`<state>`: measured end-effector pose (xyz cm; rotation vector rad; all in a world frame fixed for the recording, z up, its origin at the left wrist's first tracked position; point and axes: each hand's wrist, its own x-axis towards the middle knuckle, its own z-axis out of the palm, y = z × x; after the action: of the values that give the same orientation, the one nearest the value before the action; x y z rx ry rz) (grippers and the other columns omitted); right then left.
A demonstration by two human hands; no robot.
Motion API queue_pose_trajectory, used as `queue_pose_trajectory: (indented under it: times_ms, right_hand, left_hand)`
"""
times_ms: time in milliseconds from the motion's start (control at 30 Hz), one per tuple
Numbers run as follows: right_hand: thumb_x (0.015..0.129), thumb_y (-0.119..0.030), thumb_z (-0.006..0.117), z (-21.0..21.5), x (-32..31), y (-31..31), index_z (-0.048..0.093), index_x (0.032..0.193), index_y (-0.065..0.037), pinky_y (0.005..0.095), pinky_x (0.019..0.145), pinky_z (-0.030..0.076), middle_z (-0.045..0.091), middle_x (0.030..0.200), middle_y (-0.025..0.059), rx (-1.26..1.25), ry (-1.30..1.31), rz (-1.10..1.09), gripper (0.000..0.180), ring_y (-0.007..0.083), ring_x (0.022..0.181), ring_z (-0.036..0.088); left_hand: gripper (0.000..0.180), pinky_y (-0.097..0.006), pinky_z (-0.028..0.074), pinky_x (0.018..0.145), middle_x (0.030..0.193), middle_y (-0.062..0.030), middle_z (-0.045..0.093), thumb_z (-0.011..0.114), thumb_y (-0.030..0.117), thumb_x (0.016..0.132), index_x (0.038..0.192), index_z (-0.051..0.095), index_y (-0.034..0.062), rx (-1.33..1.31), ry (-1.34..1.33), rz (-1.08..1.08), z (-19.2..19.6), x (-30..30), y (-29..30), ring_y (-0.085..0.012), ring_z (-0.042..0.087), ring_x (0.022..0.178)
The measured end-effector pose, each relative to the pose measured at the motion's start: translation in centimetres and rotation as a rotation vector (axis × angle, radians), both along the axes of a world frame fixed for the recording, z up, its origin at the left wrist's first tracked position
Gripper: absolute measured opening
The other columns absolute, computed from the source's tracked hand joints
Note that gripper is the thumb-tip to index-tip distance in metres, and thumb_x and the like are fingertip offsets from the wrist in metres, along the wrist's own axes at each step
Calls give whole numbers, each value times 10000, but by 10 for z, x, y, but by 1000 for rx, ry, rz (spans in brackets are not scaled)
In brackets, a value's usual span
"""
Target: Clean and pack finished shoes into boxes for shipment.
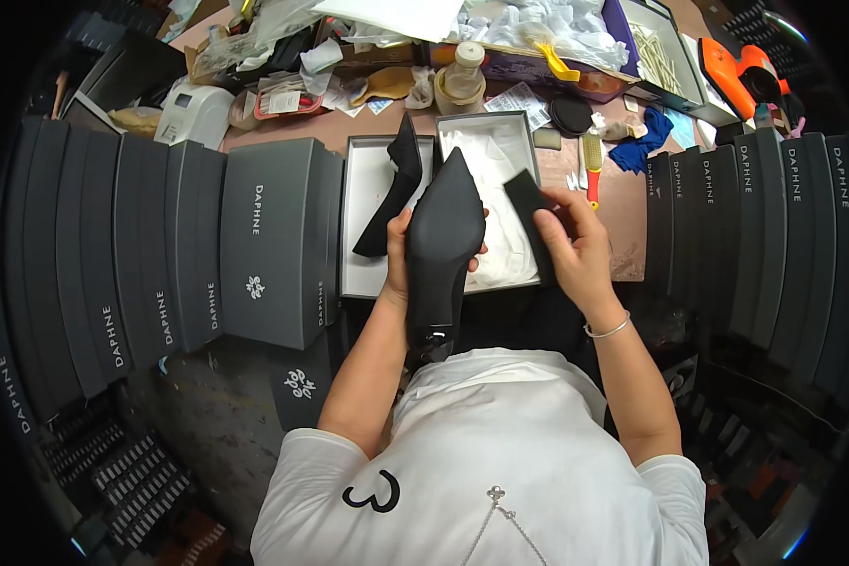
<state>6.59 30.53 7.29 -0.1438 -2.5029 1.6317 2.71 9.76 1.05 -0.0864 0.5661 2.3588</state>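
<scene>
My left hand is closed around a black pointed-toe shoe, its thumb on one side and fingertips showing on the other. The smooth sole is turned up, with the toe pointing away from me and the heel near my shirt. To the right, my right hand pinches a flat black strip between thumb and fingers, apart from the shoe. What the strip is made of I cannot tell. Beyond lies an open box with a second black shoe on its side and white tissue paper in the right half.
Dark grey shoeboxes stand in a row at left, and more boxes line the right. Across the back are a glue-stained bottle, a brush, a blue cloth, an orange tool and a purple carton.
</scene>
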Motion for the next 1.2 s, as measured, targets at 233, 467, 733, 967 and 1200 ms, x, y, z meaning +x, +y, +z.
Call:
queue_pose_trajectory:
  times_ms: [233, 467, 733, 967, 1200]
  right_hand:
    - [700, 35, 647, 0, 21, -77, 604, 1121, -49, 394, 806, 487, 570, 1043, 117, 351, 320, 753, 431, 304, 901, 582]
    - [816, 11, 613, -17, 64, -34, 607, 1100, -12, 346, 767, 499, 587, 982, 146, 130, -97, 475, 285, 310, 877, 605]
    - [854, -10, 612, 2, 59, -47, 593, 1141, 8, 295, 817, 459, 594, 1010, 134, -24, -27, 183, 289, 236, 906, 596]
    - [870, -47, 608, -2, 68, -52, 585, 1163, 5, 283, 809, 449, 593, 1032, 127, -57, -86, 193, 298, 225, 924, 585]
    - [870, -61, 614, -1, 35, -42, 600, 1128, 4, 351, 856, 463, 603, 1043, 166, 150, 17, 96, 266, 318, 979, 599]
  left_hand:
    - [688, -345, 569, 633, 933, -146, 647, 366, 616, 888, 1150, 577, 16, -76, -226, -50, -3, 5, -15, -222, 652, 751]
    - [786, -319, 578, 487, 869, -202, 642, 397, 712, 833, 1108, 576, -2, -11, -274, 130, 2, -16, -35, -263, 668, 632]
    - [809, -348, 586, 570, 922, -230, 629, 423, 732, 822, 1077, 584, -17, -17, -251, 183, 14, -26, -33, -270, 660, 683]
    - [744, -349, 540, 722, 1014, -202, 611, 447, 693, 861, 1077, 568, -9, -94, -249, 229, 11, -27, -31, -244, 626, 866]
    - [910, -350, 315, 1074, 1487, -144, 261, 607, 415, 927, 1520, -15, 114, -634, 56, 419, 24, -12, -7, -241, 348, 1318]
